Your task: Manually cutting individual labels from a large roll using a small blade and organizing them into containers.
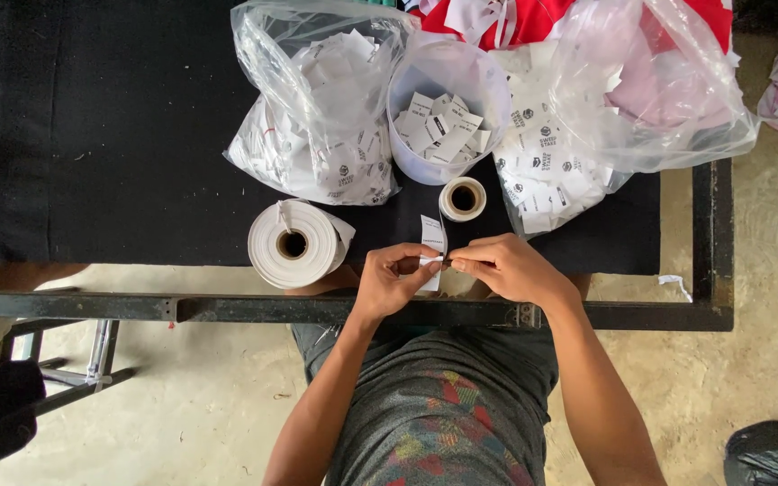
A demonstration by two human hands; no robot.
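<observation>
While both hands' grips pinch it, the white label strip (431, 247) stands between left hand (391, 281) and right hand (508, 267).

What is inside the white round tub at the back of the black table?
The white tub holds a loose heap of small white printed labels. The heap covers its bottom, so anything beneath stays hidden.

A flat black cloth table cover (119, 135) lies under a thick white paper roll (294, 243). A small white printed paper tag (431, 236) carries dark markings. The grey knitted shirt (447, 405) shows red, green and yellow patches.
</observation>
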